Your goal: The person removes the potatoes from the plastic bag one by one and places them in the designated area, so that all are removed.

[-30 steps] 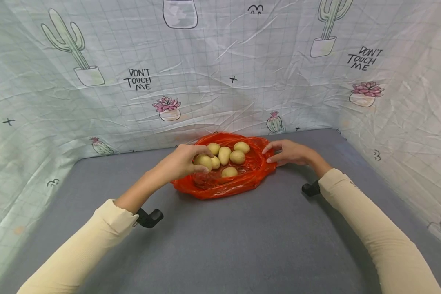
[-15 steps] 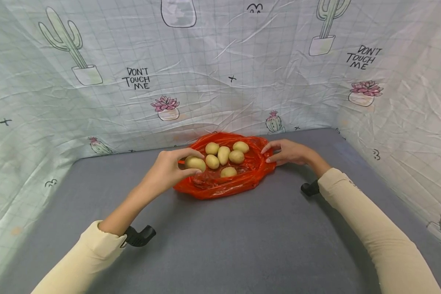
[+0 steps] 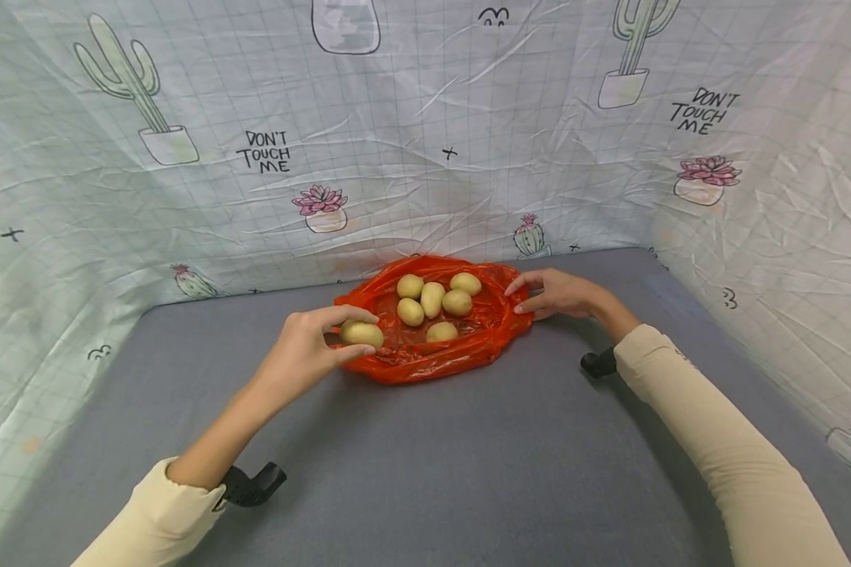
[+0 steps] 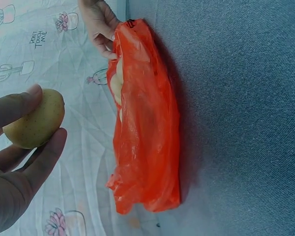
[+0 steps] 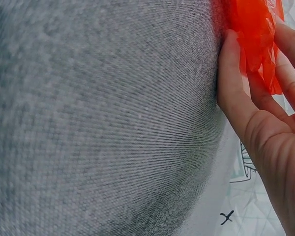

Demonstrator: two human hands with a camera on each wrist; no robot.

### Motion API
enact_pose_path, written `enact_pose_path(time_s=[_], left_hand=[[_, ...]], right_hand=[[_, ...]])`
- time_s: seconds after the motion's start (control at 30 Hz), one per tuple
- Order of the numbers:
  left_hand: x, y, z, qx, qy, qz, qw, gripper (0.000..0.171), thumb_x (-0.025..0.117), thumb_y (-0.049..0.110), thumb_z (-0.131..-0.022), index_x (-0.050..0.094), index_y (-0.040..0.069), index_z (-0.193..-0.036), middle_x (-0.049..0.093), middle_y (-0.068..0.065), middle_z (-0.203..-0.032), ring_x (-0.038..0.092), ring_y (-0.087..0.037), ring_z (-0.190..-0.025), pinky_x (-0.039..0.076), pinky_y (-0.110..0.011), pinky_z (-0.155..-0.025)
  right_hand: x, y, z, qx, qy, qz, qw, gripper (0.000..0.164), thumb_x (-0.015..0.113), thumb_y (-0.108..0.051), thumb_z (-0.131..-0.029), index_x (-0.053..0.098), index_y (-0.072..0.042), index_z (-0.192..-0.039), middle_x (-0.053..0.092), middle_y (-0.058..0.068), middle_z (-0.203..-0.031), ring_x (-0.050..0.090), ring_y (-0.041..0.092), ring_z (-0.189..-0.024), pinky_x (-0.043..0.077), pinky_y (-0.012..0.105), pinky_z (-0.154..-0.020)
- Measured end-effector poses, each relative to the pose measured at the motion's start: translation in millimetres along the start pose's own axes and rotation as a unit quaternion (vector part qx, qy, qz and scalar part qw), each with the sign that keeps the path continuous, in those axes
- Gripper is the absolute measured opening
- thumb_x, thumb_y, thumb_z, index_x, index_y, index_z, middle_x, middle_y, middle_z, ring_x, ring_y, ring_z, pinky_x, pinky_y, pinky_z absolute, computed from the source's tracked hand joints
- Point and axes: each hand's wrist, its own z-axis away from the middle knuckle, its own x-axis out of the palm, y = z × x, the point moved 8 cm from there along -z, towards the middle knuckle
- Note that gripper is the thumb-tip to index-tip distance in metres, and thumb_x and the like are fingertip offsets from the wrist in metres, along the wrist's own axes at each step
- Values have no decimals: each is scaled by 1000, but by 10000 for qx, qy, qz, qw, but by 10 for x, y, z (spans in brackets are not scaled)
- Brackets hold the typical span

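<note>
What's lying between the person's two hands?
In the head view, the red bag with six visible potatoes lies between the left hand, which holds another potato, and the right hand, which touches the bag.

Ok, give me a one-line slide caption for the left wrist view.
Left hand holds a potato clear of a red plastic bag, while the right hand grips the bag's far end.

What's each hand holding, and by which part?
Left hand: a potato, by opposite sides, thumb against fingers. Right hand: the red bag, by the edge at its right end.
</note>
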Motion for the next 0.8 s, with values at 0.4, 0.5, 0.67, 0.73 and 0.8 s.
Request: enact_pose_path(time_s=[0.4, 0.5, 0.67, 0.73, 0.8], left_hand=[[-83, -67, 61, -85, 205, 221, 9995, 34, 88, 10, -79, 77, 16, -110, 75, -1, -106, 70, -14, -88, 61, -34, -75], [-109, -110, 84, -113, 267, 282, 9992, 33, 88, 9, -79, 77, 15, -110, 75, -1, -106, 70, -15, -90, 61, -35, -77], [-160, -156, 123, -78, 385, 253, 9989, 33, 88, 9, -79, 77, 16, -109, 75, 1, -106, 69, -14, -91, 60, -30, -78], [-179, -168, 139, -72, 418, 211, 9989, 33, 88, 9, -79, 77, 16, -109, 75, 2, -105, 69, -12, -90, 59, -27, -78], [-197, -180, 154, -90, 447, 170, 9988, 34, 88, 8, -79, 77, 15, -110, 75, 3, -105, 68, -11, -90, 59, -27, -79]], right_hand=[[-6, 18, -26, 68, -22, 0, 10000, 45, 71, -7, -96, 53, 2, -136, 43, 18, -141, 61, 18, -106, 57, 38, -92], [-5, 10, -31, 72, -15, 38, 10000, 45, 71, -7, -96, 53, 2, -136, 43, 18, -141, 61, 18, -105, 57, 37, -92], [-10, 11, -32, 97, 12, 108, 9999, 44, 70, -6, -96, 53, 2, -136, 43, 19, -141, 61, 19, -106, 57, 37, -91], [-14, 17, -31, 101, 20, 115, 9999, 44, 70, -6, -96, 53, 2, -136, 42, 19, -141, 61, 19, -106, 57, 37, -91], [-17, 24, -27, 89, 14, 109, 9999, 45, 71, -7, -96, 53, 1, -136, 42, 19, -142, 60, 19, -106, 57, 37, -91]])
